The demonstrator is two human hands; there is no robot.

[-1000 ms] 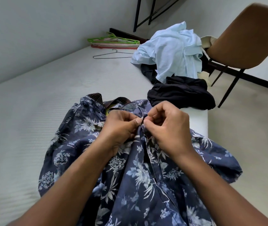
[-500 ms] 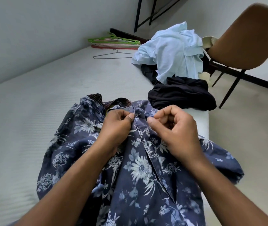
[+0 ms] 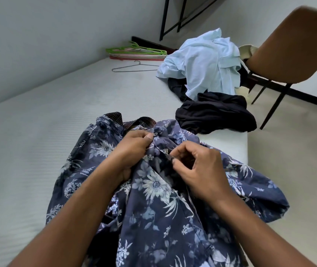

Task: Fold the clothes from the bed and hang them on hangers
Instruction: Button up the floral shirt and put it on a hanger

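Note:
A navy floral shirt (image 3: 153,189) lies front-up on the white bed (image 3: 38,151), collar pointing away from me. My left hand (image 3: 132,151) pinches the left front edge just below the top button, thumb beside that button. My right hand (image 3: 198,170) pinches the other front edge a little lower and to the right. The two edges are held slightly apart between my hands. Further along the bed lie a black garment (image 3: 215,112) and a crumpled light blue shirt (image 3: 205,64). A wire hanger (image 3: 134,68) and a stack of green and pink hangers (image 3: 136,53) rest at the far end.
A brown chair (image 3: 292,49) on dark legs stands on the floor to the right of the bed. A grey wall runs along the bed's left side. A black metal frame (image 3: 165,16) leans at the far wall. The bed's corner edge (image 3: 230,143) is just beyond my right hand.
My hands, held together at one button a second ago, have drawn apart. The left moved up toward the collar button; the right slid down and right along the front edge.

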